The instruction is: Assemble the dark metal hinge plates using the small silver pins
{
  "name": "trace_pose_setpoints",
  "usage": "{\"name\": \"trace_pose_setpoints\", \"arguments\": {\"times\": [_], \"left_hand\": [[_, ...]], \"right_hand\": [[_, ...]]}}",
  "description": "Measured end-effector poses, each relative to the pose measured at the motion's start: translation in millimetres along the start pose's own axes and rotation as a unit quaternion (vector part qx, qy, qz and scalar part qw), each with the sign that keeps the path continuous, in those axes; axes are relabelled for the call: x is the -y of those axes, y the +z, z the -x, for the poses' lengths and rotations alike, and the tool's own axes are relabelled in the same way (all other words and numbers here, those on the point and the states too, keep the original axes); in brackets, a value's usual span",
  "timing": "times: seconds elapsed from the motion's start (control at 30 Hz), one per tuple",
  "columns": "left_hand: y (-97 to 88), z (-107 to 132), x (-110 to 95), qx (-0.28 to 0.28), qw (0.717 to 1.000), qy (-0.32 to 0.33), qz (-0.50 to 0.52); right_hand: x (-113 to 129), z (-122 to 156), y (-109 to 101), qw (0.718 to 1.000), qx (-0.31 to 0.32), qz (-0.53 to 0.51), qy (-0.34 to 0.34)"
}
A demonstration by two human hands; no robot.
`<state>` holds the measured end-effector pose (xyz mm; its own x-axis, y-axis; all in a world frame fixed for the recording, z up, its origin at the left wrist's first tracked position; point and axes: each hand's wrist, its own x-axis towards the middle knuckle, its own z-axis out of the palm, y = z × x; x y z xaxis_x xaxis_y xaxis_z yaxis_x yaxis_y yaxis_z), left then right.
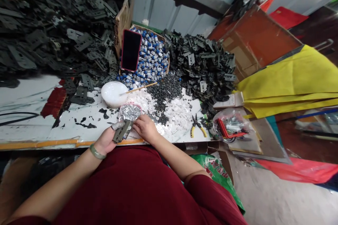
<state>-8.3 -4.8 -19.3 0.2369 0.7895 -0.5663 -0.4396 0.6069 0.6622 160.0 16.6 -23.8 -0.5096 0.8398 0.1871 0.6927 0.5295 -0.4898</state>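
Observation:
My left hand (pixel 106 140), a bracelet at its wrist and a grey wrap on one digit, is closed on a grey-green slotted plastic part (pixel 122 132) just over the table's front edge. Beside that part, my right hand (pixel 145 128) has its fingers pinched together; whatever is between them is too small to make out. Right behind the hands stands a small tub (pixel 130 111) of shiny metal pieces. A white bowl (pixel 114 94) with white contents sits further back, a thin wooden stick (pixel 142 88) lying out from it.
Blue-and-silver motor-like pieces (pixel 153 54) fill a box behind a phone (pixel 131 51). Dark plastic parts are heaped left (pixel 87 45) and right (pixel 203 63). Small black pieces (pixel 166 89) and white pieces (pixel 179 110) cover the middle. Yellow-handled pliers (pixel 196 128) lie near a plastic container (pixel 232 126).

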Motion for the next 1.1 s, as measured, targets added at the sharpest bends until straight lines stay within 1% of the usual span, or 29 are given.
{"name": "trace_pose_setpoints", "arguments": {"times": [0.07,0.1,0.13,0.17,0.2,0.23,0.27,0.3,0.33,0.37,0.4,0.43,0.47,0.53,0.6,0.67,0.7,0.73,0.8,0.87,0.93,0.97,1.0,1.03,1.1], "left_hand": [[-1.3,3.7,-1.0,0.018,0.995,0.053,-0.079],[-2.1,5.7,-1.7,0.032,0.984,0.094,-0.150],[-3.1,7.6,-2.5,0.046,0.960,0.143,-0.238],[-4.3,9.4,-3.4,0.058,0.920,0.200,-0.332],[-5.6,10.7,-4.3,0.066,0.866,0.259,-0.423],[-7.1,11.7,-5.1,0.069,0.804,0.314,-0.500],[-8.6,12.2,-6.0,0.069,0.742,0.363,-0.560],[-10.1,12.3,-6.8,0.067,0.687,0.402,-0.602],[-11.4,12.0,-7.6,0.065,0.642,0.430,-0.631],[-12.3,11.6,-8.6,0.063,0.608,0.451,-0.651],[-13.0,11.2,-9.7,0.061,0.584,0.464,-0.663],[-13.4,10.8,-11.0,0.061,0.569,0.472,-0.670],[-13.5,10.5,-12.4,0.063,0.561,0.477,-0.674],[-13.2,10.4,-15.0,0.079,0.554,0.482,-0.674],[-12.8,10.8,-16.8,0.096,0.544,0.489,-0.675],[-12.6,11.3,-17.6,0.108,0.538,0.490,-0.677],[-12.6,11.5,-17.7,0.112,0.541,0.486,-0.677],[-12.5,11.8,-17.8,0.114,0.548,0.480,-0.675],[-12.1,12.5,-18.3,0.115,0.575,0.465,-0.663],[-11.3,13.6,-19.2,0.117,0.610,0.453,-0.640],[-10.4,14.7,-20.0,0.123,0.646,0.442,-0.610],[-10.2,15.2,-20.0,0.124,0.660,0.436,-0.599],[-10.3,15.5,-19.7,0.123,0.666,0.433,-0.594],[-10.7,15.8,-19.1,0.121,0.665,0.433,-0.597],[-12.5,16.1,-17.0,0.113,0.644,0.444,-0.613]], "right_hand": [[-0.2,-0.6,0.1,1.000,0.015,-0.011,0.022],[-0.7,-1.0,-0.2,0.999,0.025,-0.030,0.036],[-1.3,-1.4,-0.7,0.996,0.034,-0.060,0.056],[-1.8,-1.8,-1.5,0.990,0.043,-0.102,0.082],[-2.3,-2.3,-2.5,0.980,0.051,-0.156,0.115],[-2.6,-2.7,-3.8,0.962,0.058,-0.218,0.152],[-2.8,-3.1,-5.4,0.938,0.064,-0.283,0.190],[-2.6,-3.5,-7.4,0.910,0.070,-0.343,0.223],[-2.1,-3.9,-9.5,0.882,0.075,-0.392,0.249],[-1.2,-4.2,-11.9,0.862,0.081,-0.426,0.265],[0.0,-4.4,-14.3,0.850,0.088,-0.443,0.272],[1.5,-4.6,-16.6,0.847,0.096,-0.446,0.273],[3.1,-4.7,-18.6,0.851,0.104,-0.437,0.271],[6.3,-4.6,-21.3,0.865,0.118,-0.406,0.268],[8.6,-4.4,-21.7,0.873,0.133,-0.382,0.273],[9.3,-3.7,-20.1,0.869,0.145,-0.376,0.287],[9.2,-3.1,-19.0,0.862,0.149,-0.384,0.295],[8.9,-2.3,-17.9,0.852,0.152,-0.399,0.302],[8.1,-0.2,-16.5,0.823,0.156,-0.454,0.304],[7.6,2.1,-16.2,0.789,0.158,-0.519,0.288],[7.8,3.7,-16.3,0.765,0.155,-0.565,0.268],[8.1,4.0,-16.3,0.760,0.155,-0.575,0.260],[8.3,4.0,-16.2,0.764,0.155,-0.573,0.255],[8.4,3.7,-16.0,0.774,0.156,-0.559,0.251],[8.4,2.6,-16.3,0.809,0.162,-0.511,0.242]]}}
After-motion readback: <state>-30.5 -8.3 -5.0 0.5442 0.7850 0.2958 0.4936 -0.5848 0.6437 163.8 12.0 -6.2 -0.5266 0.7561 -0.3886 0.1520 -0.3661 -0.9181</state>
